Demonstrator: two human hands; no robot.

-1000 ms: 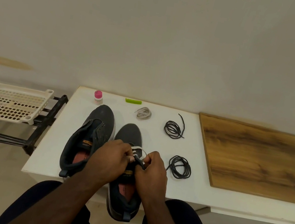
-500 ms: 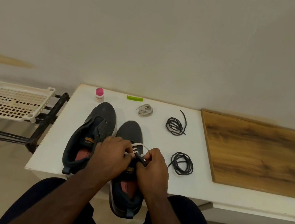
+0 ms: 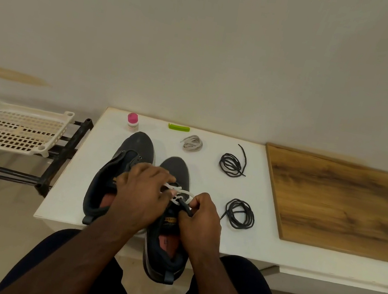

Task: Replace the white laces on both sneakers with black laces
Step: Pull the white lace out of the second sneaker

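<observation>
Step in hand: unlacing right sneaker at worktop front edge. Left hand pinches white lace; right hand grips eyelet flap. Next: pull lace free, then thread black lace.

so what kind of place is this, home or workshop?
Probably a home, a plain room rather than a workshop: a low white table against a bare wall, a black metal rack holding a plastic basket, and a wooden board. No tools or benches in view.

yellow tag on sneaker tongue, lettering too blurry to read
</observation>
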